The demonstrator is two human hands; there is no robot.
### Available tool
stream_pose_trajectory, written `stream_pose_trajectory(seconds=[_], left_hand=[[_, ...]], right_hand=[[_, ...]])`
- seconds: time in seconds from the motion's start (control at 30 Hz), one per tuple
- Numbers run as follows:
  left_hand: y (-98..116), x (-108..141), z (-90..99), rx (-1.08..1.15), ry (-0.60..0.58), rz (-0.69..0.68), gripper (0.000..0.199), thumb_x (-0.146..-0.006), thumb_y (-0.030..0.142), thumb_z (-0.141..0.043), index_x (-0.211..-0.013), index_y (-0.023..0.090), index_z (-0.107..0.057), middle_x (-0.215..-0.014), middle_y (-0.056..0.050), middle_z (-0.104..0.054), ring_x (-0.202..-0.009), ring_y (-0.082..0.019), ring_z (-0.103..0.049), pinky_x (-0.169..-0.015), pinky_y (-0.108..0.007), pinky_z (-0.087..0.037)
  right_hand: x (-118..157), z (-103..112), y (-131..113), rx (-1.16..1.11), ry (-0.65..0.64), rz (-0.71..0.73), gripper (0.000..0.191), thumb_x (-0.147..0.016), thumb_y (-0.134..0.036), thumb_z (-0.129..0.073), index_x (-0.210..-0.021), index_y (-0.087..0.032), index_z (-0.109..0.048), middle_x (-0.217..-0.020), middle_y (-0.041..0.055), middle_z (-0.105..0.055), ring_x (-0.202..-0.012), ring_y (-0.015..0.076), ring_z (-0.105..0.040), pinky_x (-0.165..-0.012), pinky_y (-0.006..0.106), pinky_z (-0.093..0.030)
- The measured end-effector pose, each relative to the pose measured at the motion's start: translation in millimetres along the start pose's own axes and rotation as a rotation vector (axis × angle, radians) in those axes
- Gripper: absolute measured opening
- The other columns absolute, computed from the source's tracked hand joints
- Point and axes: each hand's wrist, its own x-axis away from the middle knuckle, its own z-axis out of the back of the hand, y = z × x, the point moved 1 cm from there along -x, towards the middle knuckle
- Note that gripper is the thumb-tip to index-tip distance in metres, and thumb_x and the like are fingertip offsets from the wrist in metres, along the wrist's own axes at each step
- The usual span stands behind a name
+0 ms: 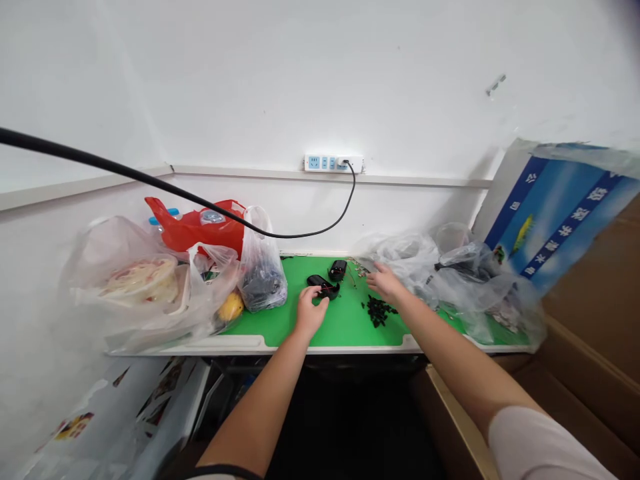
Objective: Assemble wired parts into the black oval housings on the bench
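Here's the scene: a white wall [250,87] rises behind a long bench, and on the right a brown cardboard carton [590,333] stands open, with a blue-printed carton flap [555,213] tipped up against the corner. Across the bench runs a green work mat [345,327], crowded at both ends by plastic: a clear bag holding a food tub [135,280] and a red plastic bag [193,230] on the left, a bag of dark items [263,270] at the mat's edge, and a heap of clear bags [450,273] on the right. A black cable [150,177] sweeps down from a white power strip [333,163] on the wall, and a yellow fruit [231,307] peeks out beside the bags. Now to the hands, arms stretched out from a white sleeve [545,447] on the right. The left hand [311,313] is curled, fingertips right at the near edge of a black plastic casing [320,284] — gripping or just touching, you can't quite tell. The right hand [385,281] is open, fingers spread, palm down over the mat, just beside some tiny metal parts [359,268] and above a pile of small black pieces [377,311]. A second black casing [338,269] sits just behind the first — too small to call any finer.
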Motion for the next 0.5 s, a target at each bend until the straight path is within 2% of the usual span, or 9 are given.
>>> stream_pose_trajectory(seconds=[0.07, 0.1, 0.17, 0.2, 0.27, 0.37, 0.43, 0.5], left_hand=[[1, 4, -2.0, -0.13, -0.025, -0.091, 0.042, -0.059, 0.02, -0.073, -0.1, 0.02, -0.067, -0.13, -0.011, -0.045, -0.119, -0.029, -0.047, -0.098, -0.045, -0.044], [2, 5, -3.3, -0.247, -0.045, -0.147, 0.044, -0.06, 0.021, -0.073, -0.103, 0.02, -0.067, -0.135, -0.011, -0.042, -0.123, -0.03, -0.043, -0.103, -0.046, -0.039], [2, 8, -6.9, -0.562, -0.092, -0.255, 0.047, -0.063, 0.024, -0.071, -0.11, 0.02, -0.067, -0.14, -0.011, -0.038, -0.128, -0.032, -0.038, -0.109, -0.045, -0.032], [1, 9, -9.0, -0.732, -0.11, -0.295, 0.047, -0.067, 0.027, -0.069, -0.113, 0.02, -0.066, -0.14, -0.012, -0.037, -0.128, -0.032, -0.038, -0.11, -0.044, -0.031], [-1, 7, -13.3, -0.969, -0.123, -0.314, 0.043, -0.073, 0.031, -0.064, -0.114, 0.019, -0.066, -0.139, -0.014, -0.039, -0.125, -0.032, -0.041, -0.108, -0.042, -0.034], [-3, -6, -19.5, -1.092, -0.118, -0.294, 0.038, -0.079, 0.034, -0.058, -0.112, 0.018, -0.067, -0.135, -0.015, -0.043, -0.121, -0.032, -0.045, -0.105, -0.041, -0.037], [-3, -20, -24.1, -1.107, -0.111, -0.277, 0.037, -0.08, 0.034, -0.056, -0.112, 0.018, -0.066, -0.133, -0.016, -0.045, -0.12, -0.033, -0.046, -0.104, -0.043, -0.037], [-2, -37, -29.5, -1.118, -0.098, -0.258, 0.04, -0.081, 0.036, -0.055, -0.115, 0.018, -0.064, -0.132, -0.017, -0.046, -0.118, -0.034, -0.047, -0.102, -0.045, -0.038]], right_hand=[[31, 24, -3, -0.028, -0.017, -0.036, 0.065, -0.075, -0.025, -0.065, -0.134, -0.02, -0.037, -0.108, 0.0106, -0.063, -0.083, 0.0146, -0.065, -0.078, 0.029, -0.054], [49, 39, -1, -0.069, -0.082, -0.042, 0.06, -0.075, -0.028, -0.067, -0.129, -0.018, -0.043, -0.108, 0.0114, -0.063, -0.086, 0.0161, -0.065, -0.08, 0.03, -0.054], [87, 75, 12, -0.12, -0.18, -0.037, 0.055, -0.073, -0.035, -0.07, -0.12, -0.015, -0.051, -0.105, 0.0124, -0.064, -0.082, 0.0175, -0.066, -0.079, 0.032, -0.055], [105, 98, 25, -0.144, -0.148, -0.02, 0.054, -0.073, -0.037, -0.071, -0.118, -0.014, -0.053, -0.1, 0.0115, -0.065, -0.076, 0.0162, -0.065, -0.076, 0.031, -0.055], [137, 146, 64, -0.205, 0.014, -0.041, 0.054, -0.07, -0.04, -0.073, -0.113, -0.014, -0.055, -0.088, 0.0084, -0.066, -0.069, 0.0143, -0.064, -0.068, 0.029, -0.055], [179, 213, 147, -0.213, 0.423, -0.242, 0.056, -0.059, -0.04, -0.078, -0.104, -0.014, -0.057, -0.085, 0.0086, -0.066, -0.068, 0.0162, -0.064, -0.065, 0.028, -0.055], [205, 240, 201, -0.139, 0.575, -0.415, 0.056, -0.056, -0.038, -0.077, -0.102, -0.012, -0.057, -0.089, 0.0124, -0.066, -0.07, 0.0183, -0.065, -0.064, 0.028, -0.054], [225, 249, 242, -0.083, 0.59, -0.523, 0.063, -0.053, -0.039, -0.076, -0.107, -0.012, -0.056, -0.096, 0.0146, -0.065, -0.077, 0.0214, -0.066, -0.066, 0.03, -0.054]])
